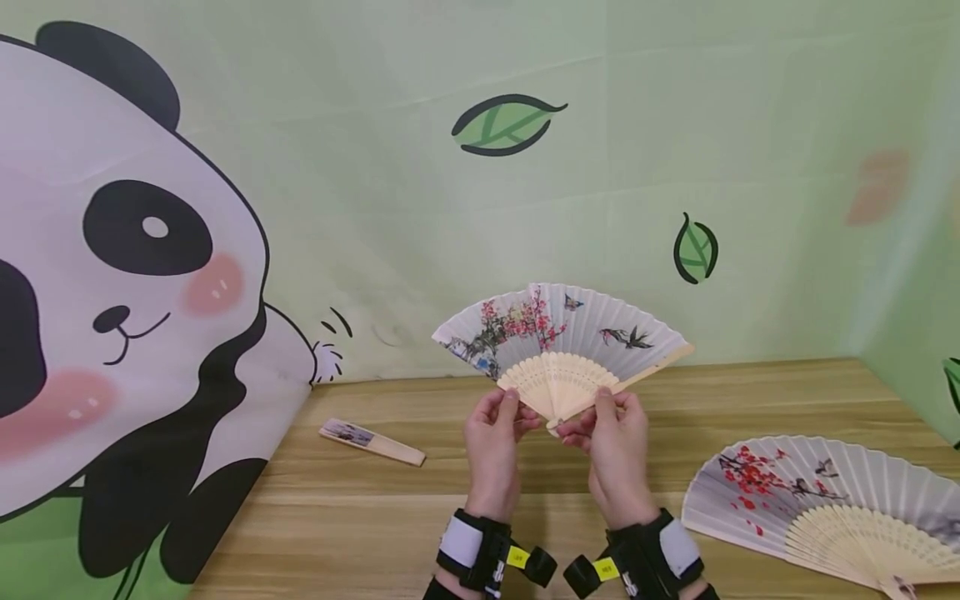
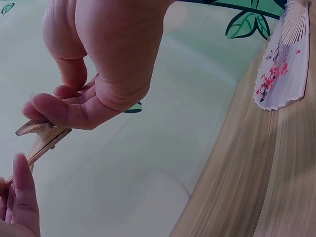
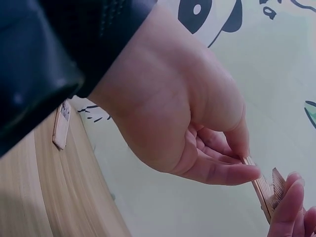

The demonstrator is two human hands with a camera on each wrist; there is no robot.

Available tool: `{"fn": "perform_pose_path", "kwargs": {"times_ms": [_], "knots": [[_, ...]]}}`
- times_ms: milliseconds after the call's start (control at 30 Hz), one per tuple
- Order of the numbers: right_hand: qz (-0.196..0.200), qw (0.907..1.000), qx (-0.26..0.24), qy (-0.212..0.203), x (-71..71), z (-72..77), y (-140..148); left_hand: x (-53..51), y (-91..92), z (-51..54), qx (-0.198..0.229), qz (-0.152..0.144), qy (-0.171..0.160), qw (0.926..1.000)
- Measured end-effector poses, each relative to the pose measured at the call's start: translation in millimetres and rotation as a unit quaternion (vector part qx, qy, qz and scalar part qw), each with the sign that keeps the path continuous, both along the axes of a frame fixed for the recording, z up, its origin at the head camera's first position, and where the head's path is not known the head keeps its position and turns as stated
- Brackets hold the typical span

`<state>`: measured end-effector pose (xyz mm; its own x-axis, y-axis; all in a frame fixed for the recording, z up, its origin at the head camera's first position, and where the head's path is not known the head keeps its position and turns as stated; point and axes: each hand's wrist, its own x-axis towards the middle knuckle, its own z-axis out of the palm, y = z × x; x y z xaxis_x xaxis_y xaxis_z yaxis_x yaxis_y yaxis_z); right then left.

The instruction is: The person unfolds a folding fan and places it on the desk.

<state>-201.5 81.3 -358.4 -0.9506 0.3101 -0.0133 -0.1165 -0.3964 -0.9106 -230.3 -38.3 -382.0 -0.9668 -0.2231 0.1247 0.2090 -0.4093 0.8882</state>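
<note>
Held up over the table is a spread folding fan (image 1: 558, 333) with pale wooden ribs and a white leaf printed with red blossoms, a butterfly and birds. My left hand (image 1: 495, 446) pinches its left edge between thumb and fingers, low on the ribs. On the opposite edge my right hand (image 1: 618, 446) grips the ribs the same way. The pivot end points down between the two hands. In the left wrist view the left hand (image 2: 106, 59) has its thumb on the ribs; the right wrist view shows the right hand (image 3: 182, 113) pinching the edge.
A second spread fan (image 1: 817, 508) with red blossoms lies on the wooden table (image 1: 360, 525) at the right. To the left lies a closed folding fan (image 1: 372, 442). Behind the table hangs a green backdrop (image 1: 360, 167) with a panda and leaves.
</note>
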Motion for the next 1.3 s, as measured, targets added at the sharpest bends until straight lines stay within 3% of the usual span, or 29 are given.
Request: {"fn": "perform_pose_path", "kwargs": {"times_ms": [567,933,1300], "knots": [[-0.016,0.9994,-0.029,-0.006,-1.6,1.9,3.9,2.2,4.1,2.3,0.009,-0.015,0.006,0.9998],[-0.024,0.9971,-0.071,-0.010,-1.9,-3.8,6.0,4.6,7.9,-3.3,0.031,-0.023,0.017,0.9991],[-0.039,0.9961,-0.078,-0.013,-4.3,-1.8,7.1,5.2,11.2,0.8,0.052,-0.026,0.001,0.9983]]}}
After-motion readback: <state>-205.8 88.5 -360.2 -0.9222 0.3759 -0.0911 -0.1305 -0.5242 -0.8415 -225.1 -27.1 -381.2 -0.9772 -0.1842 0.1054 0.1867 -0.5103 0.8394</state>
